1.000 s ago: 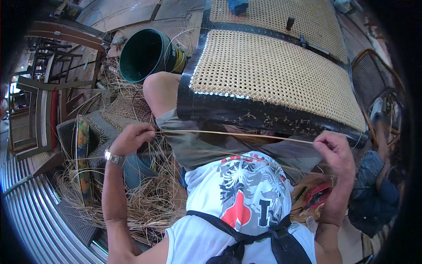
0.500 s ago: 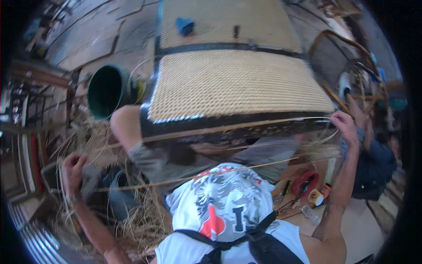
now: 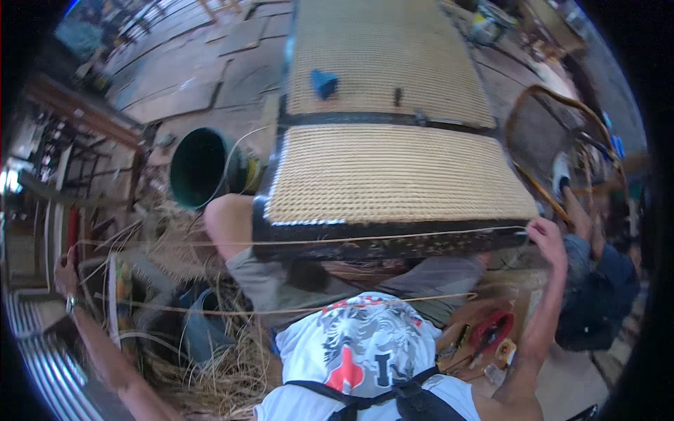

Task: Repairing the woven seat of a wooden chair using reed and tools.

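Observation:
A long, thin cane strand (image 3: 393,237) runs nearly level across the front of a dark-framed panel of woven cane (image 3: 400,175). At the panel's front right corner, my right hand (image 3: 546,240) pinches one end of this strand. Far out to the left, my left hand (image 3: 66,274) is closed, and the strand reaches up to its fingers; the exact grip is small and partly hidden. A second stretch of strand (image 3: 281,310) crosses over my lap, below the first. The panel's near edge rests over my knees.
A dark green bucket (image 3: 200,168) stands left of the panel. Loose cane strips (image 3: 232,375) heap at my lower left. A blue object (image 3: 324,83) sits on the far weave. To the right are a bentwood frame (image 3: 519,105), another person's leg (image 3: 577,210) and a red ring-shaped item (image 3: 489,330).
My left hand has moved outward to the left, drawing the strand straighter across the panel's front. My right hand stays at the right corner. The whole view has shifted slightly.

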`<state>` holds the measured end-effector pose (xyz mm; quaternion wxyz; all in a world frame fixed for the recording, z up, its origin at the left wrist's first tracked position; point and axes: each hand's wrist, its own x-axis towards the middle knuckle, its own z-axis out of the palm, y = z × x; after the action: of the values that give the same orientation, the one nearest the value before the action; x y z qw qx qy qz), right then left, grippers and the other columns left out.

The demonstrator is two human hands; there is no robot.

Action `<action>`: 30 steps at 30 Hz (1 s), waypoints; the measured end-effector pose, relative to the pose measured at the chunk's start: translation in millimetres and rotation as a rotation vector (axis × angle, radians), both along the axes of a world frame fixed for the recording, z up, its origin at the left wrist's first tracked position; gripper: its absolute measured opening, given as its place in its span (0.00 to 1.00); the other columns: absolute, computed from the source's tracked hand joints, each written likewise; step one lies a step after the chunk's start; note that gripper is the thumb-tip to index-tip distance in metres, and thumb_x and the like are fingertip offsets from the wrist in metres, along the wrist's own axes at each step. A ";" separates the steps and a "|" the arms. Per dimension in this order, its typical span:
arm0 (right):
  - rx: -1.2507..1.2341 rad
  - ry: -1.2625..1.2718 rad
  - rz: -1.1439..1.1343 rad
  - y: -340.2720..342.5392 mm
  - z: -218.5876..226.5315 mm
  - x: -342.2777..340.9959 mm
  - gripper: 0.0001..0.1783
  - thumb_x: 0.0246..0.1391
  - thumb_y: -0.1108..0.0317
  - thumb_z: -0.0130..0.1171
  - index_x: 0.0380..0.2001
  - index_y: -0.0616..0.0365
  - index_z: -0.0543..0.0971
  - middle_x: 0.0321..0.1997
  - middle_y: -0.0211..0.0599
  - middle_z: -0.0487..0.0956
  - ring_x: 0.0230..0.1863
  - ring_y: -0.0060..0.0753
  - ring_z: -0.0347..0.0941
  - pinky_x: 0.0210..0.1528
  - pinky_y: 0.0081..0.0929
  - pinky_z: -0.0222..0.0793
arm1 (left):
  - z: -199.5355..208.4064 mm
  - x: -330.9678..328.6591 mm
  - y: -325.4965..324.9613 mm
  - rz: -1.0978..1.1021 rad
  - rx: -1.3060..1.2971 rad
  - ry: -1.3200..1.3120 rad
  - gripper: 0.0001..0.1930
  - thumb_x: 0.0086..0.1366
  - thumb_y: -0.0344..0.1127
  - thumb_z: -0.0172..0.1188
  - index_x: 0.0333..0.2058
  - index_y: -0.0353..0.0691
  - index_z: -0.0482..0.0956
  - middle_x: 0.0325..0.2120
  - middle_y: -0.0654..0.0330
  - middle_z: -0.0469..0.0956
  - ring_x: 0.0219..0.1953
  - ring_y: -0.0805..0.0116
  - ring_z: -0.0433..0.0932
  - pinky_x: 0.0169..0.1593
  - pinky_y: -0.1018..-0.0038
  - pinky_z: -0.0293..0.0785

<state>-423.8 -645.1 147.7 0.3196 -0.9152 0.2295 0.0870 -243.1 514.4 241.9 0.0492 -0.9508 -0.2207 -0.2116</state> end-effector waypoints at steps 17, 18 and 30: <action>0.217 -0.441 0.296 191.7 42.8 133.8 0.07 0.63 0.70 0.59 0.36 0.63 0.81 0.26 0.21 0.74 0.28 0.12 0.65 0.31 0.18 0.62 | 189.4 -70.4 135.1 0.476 0.285 -0.193 0.26 0.70 0.56 0.56 0.51 0.38 0.81 0.45 0.48 0.82 0.46 0.45 0.81 0.54 0.55 0.75; 0.234 -0.467 0.350 208.3 45.9 135.7 0.07 0.64 0.70 0.58 0.37 0.63 0.81 0.27 0.23 0.76 0.28 0.13 0.66 0.30 0.18 0.63 | 190.3 -63.3 119.8 0.482 0.354 -0.179 0.26 0.70 0.56 0.55 0.52 0.39 0.80 0.46 0.48 0.82 0.47 0.45 0.81 0.55 0.56 0.75; 0.137 -0.688 0.881 360.8 35.0 132.1 0.07 0.56 0.67 0.53 0.31 0.57 0.77 0.26 0.44 0.80 0.29 0.48 0.81 0.32 0.43 0.77 | -42.4 3.8 -514.4 -1.330 -0.445 0.311 0.33 0.67 0.41 0.62 0.69 0.45 0.63 0.52 0.53 0.79 0.44 0.65 0.81 0.48 0.65 0.77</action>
<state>-291.7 -284.3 182.7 0.3681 -0.8774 -0.2981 -0.0763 -239.3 -0.1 199.5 -0.2542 -0.8906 0.3771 -0.0090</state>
